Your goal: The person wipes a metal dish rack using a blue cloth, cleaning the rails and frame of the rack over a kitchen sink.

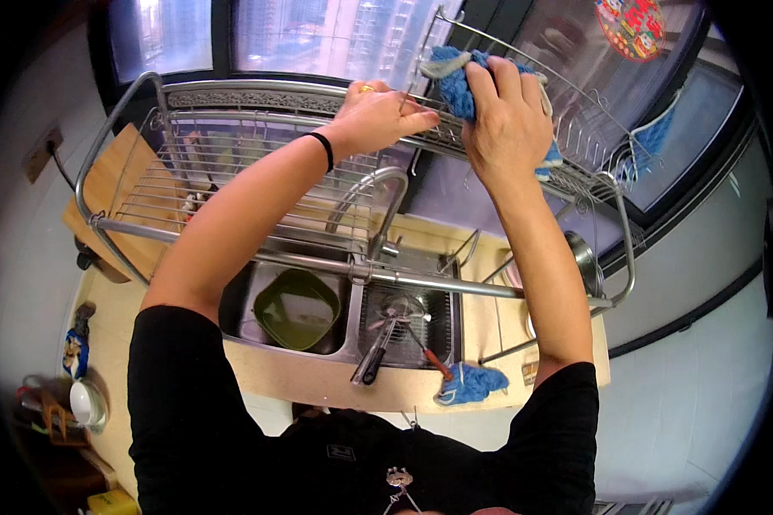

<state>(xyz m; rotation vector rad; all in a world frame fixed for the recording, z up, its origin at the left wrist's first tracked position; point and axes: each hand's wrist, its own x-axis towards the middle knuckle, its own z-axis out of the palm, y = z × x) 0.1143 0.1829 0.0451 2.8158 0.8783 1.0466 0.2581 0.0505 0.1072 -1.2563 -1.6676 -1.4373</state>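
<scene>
Both my arms reach up over a steel dish rack (pixel 318 87) standing above the sink. My right hand (pixel 511 129) is closed on a blue cloth (pixel 452 86) with pale edging, pressed against a wire plate holder (pixel 489 36) on the rack's right part. My left hand (pixel 378 118), wearing a ring and a black wristband, has its fingers curled at the left end of that wire holder and appears to grip it. Its fingertips are partly hidden. Another blue cloth (pixel 657 142) hangs at the holder's right end.
Below are a double sink with a green basin (pixel 296 309), a faucet (pixel 391 184) and utensils (pixel 382 343). A blue cloth (pixel 472 383) lies on the counter's front edge. A wooden cutting board (pixel 116 193) leans at left. White bowls (pixel 86 403) stand lower left; windows (pixel 309 39) rise behind.
</scene>
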